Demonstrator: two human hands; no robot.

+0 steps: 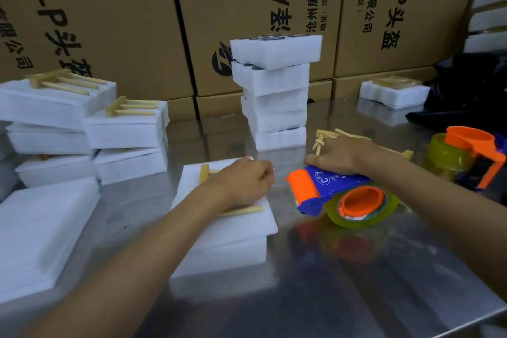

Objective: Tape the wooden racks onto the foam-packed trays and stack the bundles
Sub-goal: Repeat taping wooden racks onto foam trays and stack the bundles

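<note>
Pressing a wooden rack (241, 210) onto the nearest foam tray (227, 228) on the counter (356, 269), the left hand (244, 182) is curled round it while the right hand (336, 155) grips the tape dispenser (337, 195). Taping looks about to begin; next, tape must be drawn across rack and foam. I count two dispensers, the second (466, 156) idle, and six untaped trays in the middle stack (275, 93).

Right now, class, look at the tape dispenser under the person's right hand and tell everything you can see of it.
The tape dispenser looks like plastic: a blue body with a white printed label, an orange roller at its left end and an orange hub holding a yellowish clear tape roll. It lies tilted on the shiny metal table, just right of the foam tray bundle. The right hand rests on its blue top.
</note>
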